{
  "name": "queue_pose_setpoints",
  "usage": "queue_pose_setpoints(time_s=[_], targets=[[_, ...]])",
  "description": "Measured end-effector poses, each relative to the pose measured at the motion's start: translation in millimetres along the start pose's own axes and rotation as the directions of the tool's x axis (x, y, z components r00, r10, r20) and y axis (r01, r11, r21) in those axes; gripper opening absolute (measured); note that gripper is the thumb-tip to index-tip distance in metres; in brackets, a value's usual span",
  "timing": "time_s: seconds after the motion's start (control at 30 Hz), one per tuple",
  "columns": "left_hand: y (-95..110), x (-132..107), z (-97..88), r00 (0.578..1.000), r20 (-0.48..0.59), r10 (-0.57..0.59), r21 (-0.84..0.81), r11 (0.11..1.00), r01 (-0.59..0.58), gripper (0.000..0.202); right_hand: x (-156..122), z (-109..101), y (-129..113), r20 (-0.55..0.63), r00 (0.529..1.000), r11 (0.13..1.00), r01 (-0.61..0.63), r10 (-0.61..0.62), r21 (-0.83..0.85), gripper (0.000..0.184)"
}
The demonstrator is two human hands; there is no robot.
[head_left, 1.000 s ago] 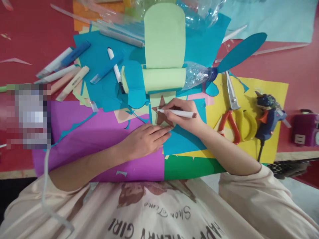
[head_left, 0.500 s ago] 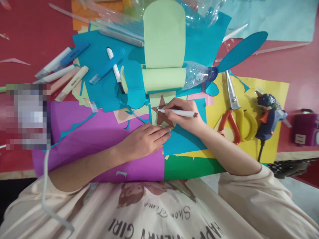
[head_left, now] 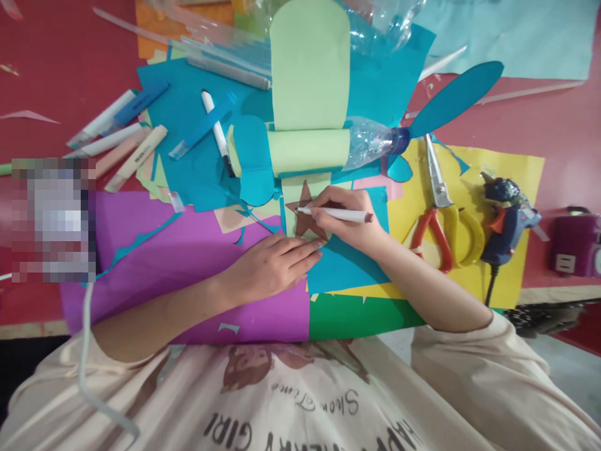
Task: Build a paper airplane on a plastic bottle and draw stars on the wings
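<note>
My right hand (head_left: 350, 216) is closed round a white marker (head_left: 340, 214) with a brown end, its tip on a brown star (head_left: 307, 222). The star lies coloured on a pale green paper flap, partly hidden by my fingers. Stretched flat, my left hand (head_left: 272, 263) rests its fingertips at the star's lower edge. Just beyond is a paper-covered plastic bottle (head_left: 373, 144), wrapped in pale green (head_left: 307, 150) and blue paper. An upright pale green wing (head_left: 310, 62) extends from its far side, and a blue propeller (head_left: 457, 97) sits at its cap.
Scissors (head_left: 439, 188) with red and yellow handles and a glue gun (head_left: 504, 225) lie on yellow paper to the right. Several markers (head_left: 136, 156) are at the left, above purple paper (head_left: 141, 250). Plastic scraps (head_left: 225, 66) lie at the back.
The marker tip has shifted very slightly to the right on the star. My left hand and the bottle stay in place.
</note>
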State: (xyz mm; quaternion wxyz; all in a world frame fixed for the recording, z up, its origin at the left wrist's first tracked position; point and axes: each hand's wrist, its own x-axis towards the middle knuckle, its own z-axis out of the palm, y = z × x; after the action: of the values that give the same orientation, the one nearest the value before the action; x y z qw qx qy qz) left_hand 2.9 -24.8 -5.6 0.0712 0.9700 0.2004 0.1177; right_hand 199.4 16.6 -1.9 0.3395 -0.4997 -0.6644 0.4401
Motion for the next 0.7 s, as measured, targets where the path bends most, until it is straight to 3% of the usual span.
queue_pose_setpoints(time_s=[0.4,0.7], targets=[[-0.4,0.4,-0.4,1.000,0.000,0.000,-0.001,1.000,0.000,0.028,-0.8,-3.3,-1.8,0.078,0.997,0.999,-0.016,0.013,0.040,0.015],[-0.3,0.1,-0.7,1.000,0.016,0.004,0.023,1.000,-0.005,0.028,-0.2,-1.9,-0.1,0.005,0.999,0.999,-0.043,0.043,0.000,0.014]])
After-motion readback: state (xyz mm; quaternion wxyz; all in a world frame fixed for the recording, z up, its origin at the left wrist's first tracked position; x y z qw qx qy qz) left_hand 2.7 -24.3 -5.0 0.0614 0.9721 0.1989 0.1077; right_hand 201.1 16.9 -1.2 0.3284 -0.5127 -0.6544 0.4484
